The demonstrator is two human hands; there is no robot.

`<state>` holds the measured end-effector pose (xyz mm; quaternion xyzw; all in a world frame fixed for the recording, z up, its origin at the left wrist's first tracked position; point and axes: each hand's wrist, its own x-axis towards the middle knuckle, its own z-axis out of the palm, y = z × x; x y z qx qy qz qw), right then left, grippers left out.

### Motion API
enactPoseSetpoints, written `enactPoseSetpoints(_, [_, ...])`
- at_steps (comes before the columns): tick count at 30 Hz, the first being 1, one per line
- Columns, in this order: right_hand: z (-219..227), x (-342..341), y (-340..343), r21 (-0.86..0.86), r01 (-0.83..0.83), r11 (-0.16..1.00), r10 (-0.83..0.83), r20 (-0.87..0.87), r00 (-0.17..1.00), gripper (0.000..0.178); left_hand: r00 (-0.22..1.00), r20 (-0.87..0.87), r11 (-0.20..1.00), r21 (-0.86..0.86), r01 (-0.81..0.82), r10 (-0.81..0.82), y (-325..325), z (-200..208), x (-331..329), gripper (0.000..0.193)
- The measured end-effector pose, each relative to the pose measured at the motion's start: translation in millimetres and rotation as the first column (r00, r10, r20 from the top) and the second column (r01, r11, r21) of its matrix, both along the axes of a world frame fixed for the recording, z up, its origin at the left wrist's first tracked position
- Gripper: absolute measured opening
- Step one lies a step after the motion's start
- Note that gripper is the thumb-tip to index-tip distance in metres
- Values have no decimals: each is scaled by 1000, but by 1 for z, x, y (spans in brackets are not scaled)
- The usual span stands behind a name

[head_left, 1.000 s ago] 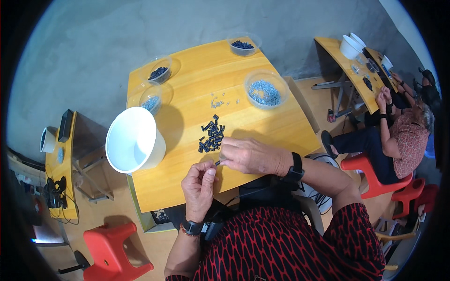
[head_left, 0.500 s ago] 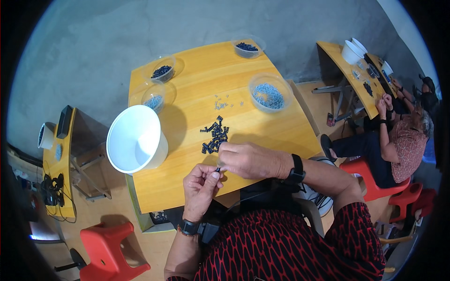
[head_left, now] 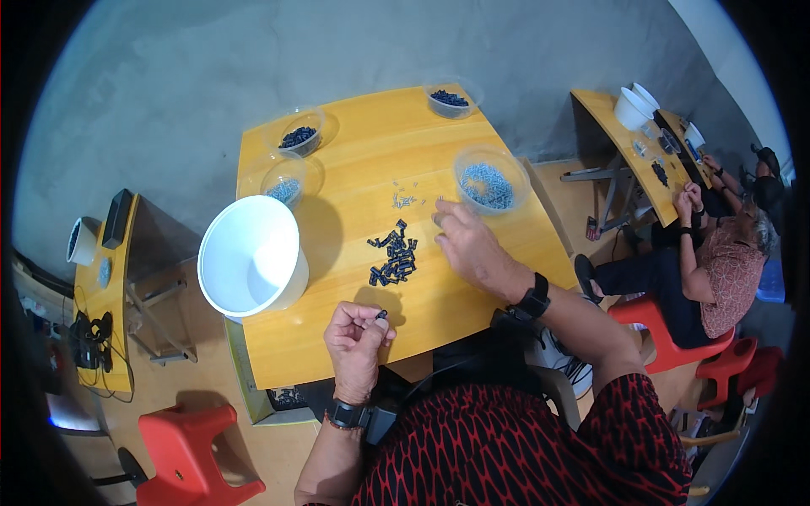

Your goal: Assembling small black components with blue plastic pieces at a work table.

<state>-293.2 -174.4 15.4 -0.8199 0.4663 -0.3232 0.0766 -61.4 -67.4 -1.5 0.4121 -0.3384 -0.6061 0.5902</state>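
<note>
Right hand (head_left: 460, 240) has moved near loose metal bits (head_left: 405, 201), fingers apart; left hand (head_left: 354, 344) pinches a black piece (head_left: 381, 314) near a white bucket (head_left: 245, 244).

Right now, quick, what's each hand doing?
Left hand: closed, holding a small dark piece.
Right hand: near loose silvery pieces; open or closed cannot be told.

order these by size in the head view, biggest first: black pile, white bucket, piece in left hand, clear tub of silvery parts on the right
1. White bucket, though nearness may enlarge it
2. Clear tub of silvery parts
3. Black pile
4. Dark piece in the left hand, partly hidden
</note>
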Motion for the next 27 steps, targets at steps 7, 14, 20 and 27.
enactPoseSetpoints(7, [-13,1,-9,26,46,999,-44,-64,997,40,997,72,997,-75,22,-17,0,-6,-1,13])
enactPoseSetpoints(14, [-25,3,-20,129,74,989,-57,-129,990,40,998,66,998,-62,28,-24,0,-3,0,11])
enactPoseSetpoints(20, [-24,4,19,48,-98,994,107,-254,961,41,999,50,998,-63,11,-8,1,-2,0,9])
enactPoseSetpoints(27, [-20,-9,25,66,-182,981,184,-25,983,31,999,33,997,-77,4,-2,1,-5,0,7])
